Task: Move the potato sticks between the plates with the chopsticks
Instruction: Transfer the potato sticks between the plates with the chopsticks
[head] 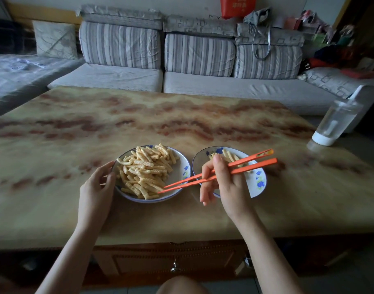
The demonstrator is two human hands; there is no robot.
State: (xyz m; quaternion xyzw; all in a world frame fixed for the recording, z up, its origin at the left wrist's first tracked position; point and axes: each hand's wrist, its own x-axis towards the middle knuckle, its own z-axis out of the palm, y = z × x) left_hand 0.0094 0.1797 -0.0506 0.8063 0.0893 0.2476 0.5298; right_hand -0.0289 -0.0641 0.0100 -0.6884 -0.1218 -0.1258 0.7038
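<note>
Two white plates with blue flowers stand side by side on the marble-patterned table. The left plate holds a big heap of crinkle-cut potato sticks. The right plate has only a few sticks at its far side. My right hand hovers over the right plate and grips a pair of orange chopsticks. Their tips reach left into the near edge of the heap, slightly apart, with nothing clearly pinched. My left hand rests against the left plate's left rim, fingers curled around it.
A clear plastic bottle with a white base stands at the table's right edge. A grey sofa with striped cushions runs behind the table. The table's front edge lies just below my wrists, with a wooden drawer under it.
</note>
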